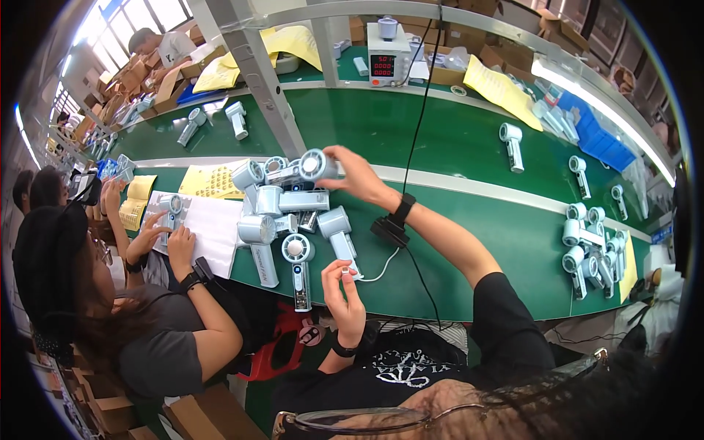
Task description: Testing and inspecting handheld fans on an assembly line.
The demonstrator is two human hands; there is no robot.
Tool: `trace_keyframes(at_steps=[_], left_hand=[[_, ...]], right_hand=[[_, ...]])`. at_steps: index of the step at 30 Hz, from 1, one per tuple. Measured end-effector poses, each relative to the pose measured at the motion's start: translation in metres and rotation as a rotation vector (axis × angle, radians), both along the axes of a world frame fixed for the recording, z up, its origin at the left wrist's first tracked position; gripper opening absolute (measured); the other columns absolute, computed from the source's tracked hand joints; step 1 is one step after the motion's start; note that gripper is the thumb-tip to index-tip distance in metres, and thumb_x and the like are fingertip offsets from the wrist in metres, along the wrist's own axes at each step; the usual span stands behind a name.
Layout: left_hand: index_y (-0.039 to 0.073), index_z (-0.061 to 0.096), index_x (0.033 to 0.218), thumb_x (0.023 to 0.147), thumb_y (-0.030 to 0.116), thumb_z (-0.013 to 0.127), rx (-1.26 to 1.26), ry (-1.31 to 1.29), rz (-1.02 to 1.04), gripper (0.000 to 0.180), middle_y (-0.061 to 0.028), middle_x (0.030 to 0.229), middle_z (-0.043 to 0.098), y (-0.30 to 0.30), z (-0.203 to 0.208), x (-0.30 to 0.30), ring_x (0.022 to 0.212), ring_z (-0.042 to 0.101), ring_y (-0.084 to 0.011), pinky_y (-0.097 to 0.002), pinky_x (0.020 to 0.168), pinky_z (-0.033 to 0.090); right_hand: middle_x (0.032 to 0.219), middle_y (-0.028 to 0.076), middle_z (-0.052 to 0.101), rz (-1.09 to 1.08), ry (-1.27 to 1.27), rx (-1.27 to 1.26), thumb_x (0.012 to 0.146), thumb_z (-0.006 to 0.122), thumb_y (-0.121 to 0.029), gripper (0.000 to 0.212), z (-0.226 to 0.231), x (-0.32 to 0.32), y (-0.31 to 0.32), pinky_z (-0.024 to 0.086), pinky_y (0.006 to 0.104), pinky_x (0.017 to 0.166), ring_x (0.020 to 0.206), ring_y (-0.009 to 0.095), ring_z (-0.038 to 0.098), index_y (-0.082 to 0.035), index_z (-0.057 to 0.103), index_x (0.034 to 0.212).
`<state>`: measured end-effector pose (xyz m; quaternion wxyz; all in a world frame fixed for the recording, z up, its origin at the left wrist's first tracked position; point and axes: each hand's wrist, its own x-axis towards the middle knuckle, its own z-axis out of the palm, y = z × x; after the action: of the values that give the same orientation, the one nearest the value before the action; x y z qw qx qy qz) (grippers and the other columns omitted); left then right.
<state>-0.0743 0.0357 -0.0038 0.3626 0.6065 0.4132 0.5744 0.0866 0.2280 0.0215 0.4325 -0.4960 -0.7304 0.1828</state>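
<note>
My right hand (356,176) reaches across the bench, its fingers closed round the head of a light-blue handheld fan (315,166) at the far side of a pile. Near the bench's front edge, my left hand (344,299) pinches the small plug of a white cable (381,271). Just beyond those fingertips lies another handheld fan (336,226), its handle pointing toward me. One more fan (296,249) lies to the left, round grille up, with its handle's inside exposed. Several similar fans are heaped between and beyond my hands.
A co-worker sits at the left, hands on a fan (171,205) over white sheets (209,227). More fans (587,249) are piled at the right. A black cable (419,125) hangs before me to a black box (390,232). A power supply (389,55) stands on the back shelf.
</note>
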Motion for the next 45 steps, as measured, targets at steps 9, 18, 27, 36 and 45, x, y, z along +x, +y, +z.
trace_keyframes(at_steps=[9, 18, 27, 36, 45], left_hand=[[-0.003, 0.057, 0.099, 0.096, 0.008, 0.052, 0.054, -0.116, -0.244, 0.013, -0.0208, 0.133, 0.045, 0.018, 0.002, 0.030, 0.113, 0.055, -0.0300, -0.0393, 0.090, 0.048], [-0.006, 0.068, 0.093, 0.085, 0.001, 0.066, 0.272, 0.117, -0.331, 0.011, -0.0250, 0.134, 0.045, -0.024, 0.019, 0.073, 0.105, 0.061, -0.0335, -0.0389, 0.086, 0.052], [-0.004, 0.068, 0.095, 0.081, 0.001, 0.068, 0.386, 0.259, -0.494, 0.015, -0.0260, 0.136, 0.045, -0.034, 0.041, 0.071, 0.108, 0.060, -0.0372, -0.0370, 0.086, 0.051], [-0.008, 0.060, 0.083, 0.088, 0.002, 0.059, -0.044, -0.039, -0.744, 0.011, -0.0283, 0.134, 0.047, -0.035, 0.043, 0.062, 0.096, 0.064, -0.0289, -0.0349, 0.077, 0.053], [-0.009, 0.060, 0.083, 0.087, 0.001, 0.059, 0.005, 0.096, -0.708, 0.010, -0.0239, 0.125, 0.054, -0.026, 0.045, 0.062, 0.093, 0.064, -0.0267, -0.0346, 0.076, 0.053]], right_hand=[[0.124, 0.011, 0.054, 0.026, 0.702, -0.128, 0.087, 0.070, -0.022, 0.065, 0.048, 0.095, -0.150, 0.053, 0.0356, 0.089, 0.114, 0.020, 0.055, -0.008, 0.034, 0.139], [0.145, 0.016, 0.035, -0.057, 1.368, -0.079, 0.085, 0.070, -0.021, 0.077, 0.031, 0.050, -0.268, 0.050, 0.0482, 0.095, 0.119, 0.034, 0.054, -0.012, 0.021, 0.143], [0.147, 0.018, 0.031, -0.132, 1.518, -0.166, 0.084, 0.063, -0.005, 0.079, 0.023, 0.050, -0.282, 0.051, 0.0492, 0.094, 0.118, 0.039, 0.053, -0.015, 0.014, 0.145], [0.146, 0.021, 0.030, -0.152, 1.456, -0.214, 0.081, 0.067, -0.012, 0.080, 0.022, 0.061, -0.286, 0.050, 0.0487, 0.096, 0.117, 0.038, 0.055, -0.010, 0.018, 0.145], [0.142, 0.021, 0.034, -0.211, 1.401, -0.190, 0.080, 0.069, -0.007, 0.086, 0.019, 0.063, -0.286, 0.052, 0.0502, 0.093, 0.115, 0.041, 0.055, -0.012, 0.014, 0.146]])
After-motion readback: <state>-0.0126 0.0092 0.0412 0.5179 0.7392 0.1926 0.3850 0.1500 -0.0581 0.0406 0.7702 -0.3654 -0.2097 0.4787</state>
